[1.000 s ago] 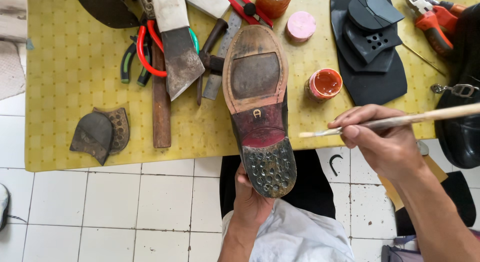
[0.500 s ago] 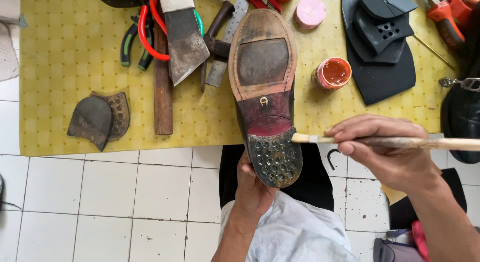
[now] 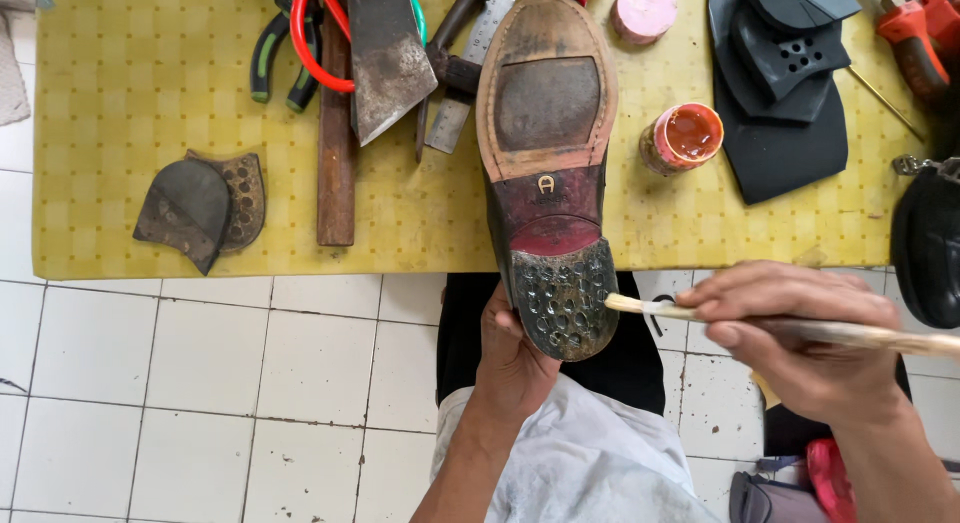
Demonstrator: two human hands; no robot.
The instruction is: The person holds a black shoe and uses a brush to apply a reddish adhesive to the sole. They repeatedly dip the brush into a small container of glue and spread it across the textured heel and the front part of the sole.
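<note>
One shoe (image 3: 545,163) is shown sole-up, its toe resting on the yellow mat (image 3: 120,113) and its bare, nail-pitted heel seat (image 3: 563,298) projecting past the mat's near edge over the white tiled floor (image 3: 200,383). The shoe is supported from beneath at the heel end by the left hand (image 3: 512,358), whose fingers are curled around the shoe's underside; their tips are hidden. One brush (image 3: 800,328), with a pale wooden handle, is gripped by the right hand (image 3: 800,348): thumb and fingers are closed around the shaft, and the brush tip is laid against the right rim of the heel seat. One open jar of orange-red paste (image 3: 683,138) is seen just right of the shoe's waist, and one pink round lid (image 3: 645,8) is seen near the toe. Two detached worn heel pieces (image 3: 200,208) are stacked at the mat's left. Several black rubber sole blanks (image 3: 785,73), overlapping so that an exact count cannot be given, are laid at the right. A cluster of hand tools lies left of the toe: one broad-bladed scraper (image 3: 385,63), one wooden bar (image 3: 337,153), and pliers with green grips (image 3: 275,58).
</note>
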